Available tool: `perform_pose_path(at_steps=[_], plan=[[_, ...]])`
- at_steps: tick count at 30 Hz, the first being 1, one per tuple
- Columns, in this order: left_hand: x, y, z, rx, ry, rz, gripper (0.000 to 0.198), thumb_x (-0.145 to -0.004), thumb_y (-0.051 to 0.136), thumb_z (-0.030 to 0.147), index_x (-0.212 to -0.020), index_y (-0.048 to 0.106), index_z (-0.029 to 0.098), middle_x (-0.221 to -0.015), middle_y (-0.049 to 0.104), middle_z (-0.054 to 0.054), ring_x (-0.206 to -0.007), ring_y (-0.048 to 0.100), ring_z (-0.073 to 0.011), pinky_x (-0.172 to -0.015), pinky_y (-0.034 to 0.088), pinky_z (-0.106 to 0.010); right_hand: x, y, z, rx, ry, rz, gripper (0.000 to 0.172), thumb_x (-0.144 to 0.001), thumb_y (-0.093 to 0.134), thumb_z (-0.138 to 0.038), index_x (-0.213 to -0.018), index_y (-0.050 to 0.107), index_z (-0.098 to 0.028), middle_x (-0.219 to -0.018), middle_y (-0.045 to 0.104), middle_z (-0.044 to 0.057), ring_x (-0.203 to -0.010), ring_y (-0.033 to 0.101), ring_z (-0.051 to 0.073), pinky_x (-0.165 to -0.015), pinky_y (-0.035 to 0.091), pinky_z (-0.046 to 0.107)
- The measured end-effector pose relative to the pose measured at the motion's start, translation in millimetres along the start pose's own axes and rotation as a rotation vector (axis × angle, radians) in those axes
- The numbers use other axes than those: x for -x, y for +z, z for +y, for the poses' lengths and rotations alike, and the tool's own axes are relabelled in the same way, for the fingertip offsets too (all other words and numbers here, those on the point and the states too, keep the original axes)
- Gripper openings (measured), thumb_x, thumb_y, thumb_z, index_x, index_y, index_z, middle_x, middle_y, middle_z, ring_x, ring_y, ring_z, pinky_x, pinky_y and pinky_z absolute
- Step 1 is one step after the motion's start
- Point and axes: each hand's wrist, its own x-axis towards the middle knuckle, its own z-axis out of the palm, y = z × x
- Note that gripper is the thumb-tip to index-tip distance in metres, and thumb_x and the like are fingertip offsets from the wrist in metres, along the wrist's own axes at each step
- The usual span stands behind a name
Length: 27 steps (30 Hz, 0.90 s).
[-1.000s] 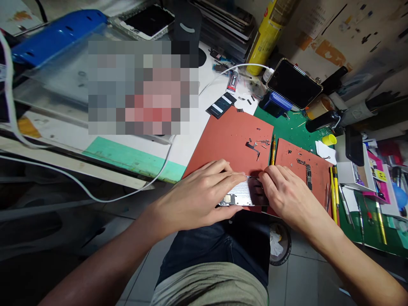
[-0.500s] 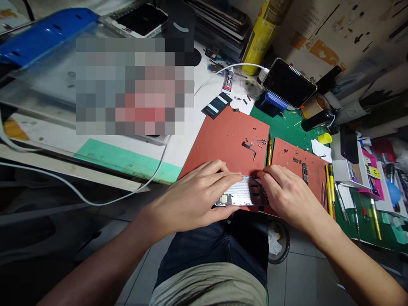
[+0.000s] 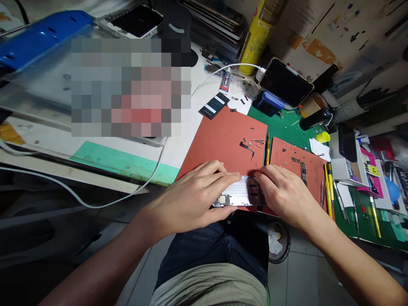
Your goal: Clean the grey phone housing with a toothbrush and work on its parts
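Note:
A silver-backed phone panel (image 3: 239,192) lies sideways just over the front edge of the red mat. At its left end is a small square light piece on a dark patch, and its right end is in shadow. My left hand (image 3: 200,191) is closed on the left part, fingers along the far edge and thumb along the near edge. My right hand (image 3: 282,191) has its fingers curled together at the right end; its fingertips are partly hidden. Beyond the hands, small screws and a dark flex cable (image 3: 247,147) rest on the red mat (image 3: 216,148).
A gold-and-black screwdriver (image 3: 268,149) lies between the mats, and a circuit board (image 3: 303,170) is on the right one. A phone (image 3: 287,83) leans on a blue stand behind. Tweezers and yellow-handled tools (image 3: 328,189) lie right. A white cable (image 3: 95,207) loops off the left edge.
The whole view has shifted slightly, so the bench appears a little further left. Both hands keep their hold on the phone panel, with only a slight shift.

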Motion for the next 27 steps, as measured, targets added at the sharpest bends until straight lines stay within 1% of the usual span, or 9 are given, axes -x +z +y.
perform_pose_path(at_steps=[6,8,10,13,16,18,21,24,27], plan=[[0,-0.8,0,0.002,-0.009,-0.004,0.055,-0.100,0.076,0.031,-0.150,0.055,0.019,-0.124,0.069,-0.013,-0.123,0.064,-0.0307,-0.100,0.060,-0.048,1,-4,3,0.004,-0.011,0.048,0.027,-0.106,0.045,-0.008,-0.106,0.071,-0.012,-0.097,0.070,0.012,-0.081,0.063,0.021,-0.073,0.053,0.037],[-1,-1.5,1,0.007,-0.002,-0.001,0.056,-0.099,0.077,0.030,-0.149,0.055,0.017,-0.125,0.069,-0.013,-0.124,0.063,-0.0307,-0.103,0.060,-0.049,-1,-10,8,-0.010,0.031,0.071,0.026,-0.107,0.046,-0.010,-0.107,0.071,-0.013,-0.098,0.071,0.012,-0.081,0.064,0.020,-0.071,0.051,0.035],[-1,-2.3,2,0.014,0.005,0.002,0.056,-0.099,0.077,0.028,-0.149,0.055,0.017,-0.126,0.070,-0.013,-0.124,0.063,-0.0301,-0.105,0.059,-0.050,-5,-16,17,-0.035,0.115,0.087,0.025,-0.109,0.047,-0.015,-0.105,0.072,-0.015,-0.096,0.071,0.010,-0.080,0.065,0.019,-0.069,0.049,0.033],[-1,-2.9,2,0.016,-0.005,0.008,0.054,-0.098,0.077,0.027,-0.147,0.058,0.019,-0.124,0.070,-0.012,-0.121,0.065,-0.0298,-0.100,0.062,-0.048,-23,-18,37,-0.101,0.243,0.137,0.028,-0.111,0.047,-0.023,-0.103,0.073,-0.016,-0.092,0.070,0.009,-0.077,0.063,0.019,-0.066,0.045,0.033],[0,-2.4,1,0.022,-0.015,0.022,0.050,-0.098,0.076,0.028,-0.144,0.060,0.019,-0.121,0.069,-0.013,-0.118,0.066,-0.0300,-0.095,0.063,-0.046,-50,-10,60,-0.192,0.320,0.175,0.028,-0.106,0.048,-0.020,-0.101,0.075,-0.016,-0.094,0.073,0.009,-0.078,0.063,0.019,-0.069,0.045,0.033],[0,-1.8,1,0.028,-0.011,0.026,0.050,-0.097,0.076,0.028,-0.144,0.059,0.019,-0.121,0.069,-0.013,-0.119,0.067,-0.0300,-0.095,0.063,-0.045,-69,-3,72,-0.240,0.357,0.159,0.030,-0.101,0.047,-0.014,-0.098,0.076,-0.015,-0.095,0.074,0.010,-0.080,0.064,0.019,-0.072,0.045,0.033],[0,-1.2,0,0.027,-0.010,0.023,0.051,-0.097,0.077,0.028,-0.144,0.057,0.020,-0.123,0.068,-0.013,-0.120,0.066,-0.0302,-0.095,0.062,-0.045,-91,8,84,-0.290,0.383,0.103,0.028,-0.099,0.050,-0.012,-0.103,0.077,-0.013,-0.100,0.074,0.012,-0.085,0.064,0.020,-0.075,0.044,0.034],[0,-1.1,0,0.022,-0.007,0.019,0.054,-0.096,0.078,0.026,-0.144,0.056,0.019,-0.123,0.067,-0.013,-0.121,0.066,-0.0306,-0.095,0.062,-0.045,-103,15,88,-0.323,0.377,0.038,0.025,-0.099,0.054,-0.012,-0.107,0.077,-0.011,-0.106,0.072,0.013,-0.089,0.064,0.020,-0.078,0.044,0.035],[0,-1.5,0,0.018,-0.002,0.020,0.056,-0.095,0.080,0.025,-0.145,0.056,0.018,-0.123,0.067,-0.013,-0.121,0.065,-0.0310,-0.095,0.062,-0.046,-109,21,90,-0.326,0.372,0.002,0.024,-0.098,0.053,-0.008,-0.104,0.077,-0.010,-0.104,0.070,0.012,-0.087,0.062,0.018,-0.077,0.044,0.034]])
